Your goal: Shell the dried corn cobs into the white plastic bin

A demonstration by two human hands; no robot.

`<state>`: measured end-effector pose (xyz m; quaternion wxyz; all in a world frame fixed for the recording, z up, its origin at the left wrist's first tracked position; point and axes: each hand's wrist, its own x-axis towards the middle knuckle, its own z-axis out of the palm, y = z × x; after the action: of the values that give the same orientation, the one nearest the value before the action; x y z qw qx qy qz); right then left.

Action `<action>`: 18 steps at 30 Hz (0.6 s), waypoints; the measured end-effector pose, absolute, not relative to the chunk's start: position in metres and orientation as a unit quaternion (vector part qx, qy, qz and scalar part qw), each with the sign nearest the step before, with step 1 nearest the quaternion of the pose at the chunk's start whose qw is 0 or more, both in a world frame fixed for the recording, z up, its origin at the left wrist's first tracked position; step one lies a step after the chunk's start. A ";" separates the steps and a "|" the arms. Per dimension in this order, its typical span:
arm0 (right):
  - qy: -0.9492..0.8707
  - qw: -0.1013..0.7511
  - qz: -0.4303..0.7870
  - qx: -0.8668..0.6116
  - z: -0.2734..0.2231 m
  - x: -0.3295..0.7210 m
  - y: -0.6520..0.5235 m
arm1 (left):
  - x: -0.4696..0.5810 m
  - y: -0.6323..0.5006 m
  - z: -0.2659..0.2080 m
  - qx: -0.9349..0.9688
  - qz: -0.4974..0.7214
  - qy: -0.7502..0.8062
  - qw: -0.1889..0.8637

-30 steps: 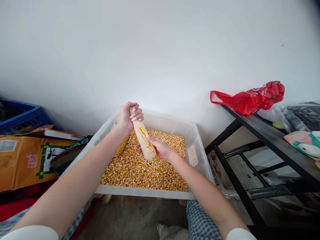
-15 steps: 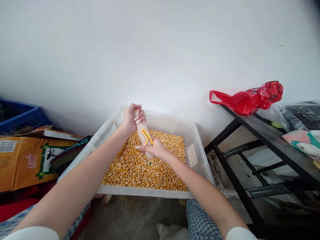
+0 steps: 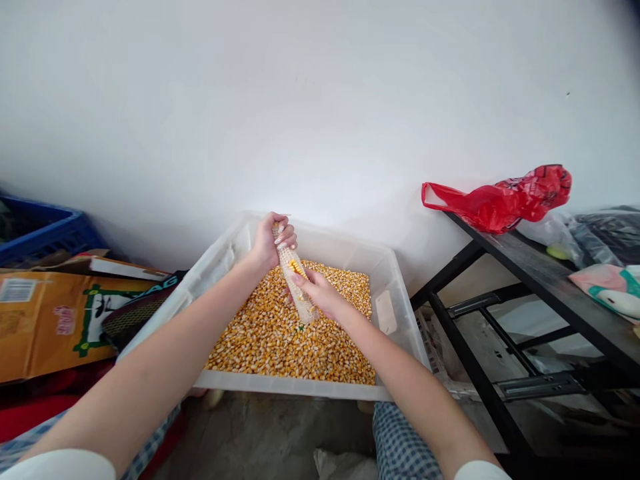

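A mostly stripped corn cob (image 3: 289,261) is held at a slant above a heap of loose corn kernels (image 3: 280,353). A short patch of yellow kernels still clings to its middle. My left hand (image 3: 274,241) is wrapped round the cob's upper end. Lower down, my right hand (image 3: 318,292) grips the cob, its thumb lying on top beside the remaining kernels and its other fingers partly hidden behind. The kernels lie in a translucent white plastic bin (image 3: 300,385), which both forearms reach over.
To the right stands a black metal-framed table (image 3: 530,257) with a red plastic bag (image 3: 515,200) on its corner. An orange cardboard box (image 3: 45,327) and a blue crate (image 3: 55,233) are at the left. A white wall (image 3: 320,107) rises behind the bin.
Fewer yellow kernels show on the cob's middle than before. My right thumb has moved up the cob onto the kernel patch. My left hand keeps its hold.
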<state>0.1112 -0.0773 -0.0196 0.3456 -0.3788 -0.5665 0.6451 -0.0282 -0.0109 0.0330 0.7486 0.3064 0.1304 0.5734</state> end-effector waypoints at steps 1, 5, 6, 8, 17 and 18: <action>-0.573 0.350 0.626 -0.396 -0.021 0.110 -0.078 | -0.027 -0.012 0.034 0.305 0.574 0.134 0.748; -0.585 0.350 0.592 -0.430 -0.024 0.108 -0.078 | -0.023 -0.015 0.036 0.298 0.569 0.151 0.752; -0.587 0.342 0.600 -0.422 -0.024 0.109 -0.078 | -0.023 -0.015 0.035 0.299 0.569 0.151 0.751; -0.586 0.330 0.621 -0.403 -0.022 0.111 -0.077 | -0.022 -0.015 0.035 0.305 0.566 0.151 0.751; -0.578 0.363 0.574 -0.453 -0.027 0.109 -0.076 | -0.011 -0.022 0.037 0.314 0.597 0.182 0.715; -0.580 0.364 0.562 -0.464 -0.027 0.108 -0.077 | -0.009 -0.023 0.037 0.314 0.600 0.186 0.712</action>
<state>0.1080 -0.0767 -0.0270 0.3642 -0.4637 -0.5797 0.5624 -0.0093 -0.0230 0.0371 0.7122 0.3144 0.1856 0.5996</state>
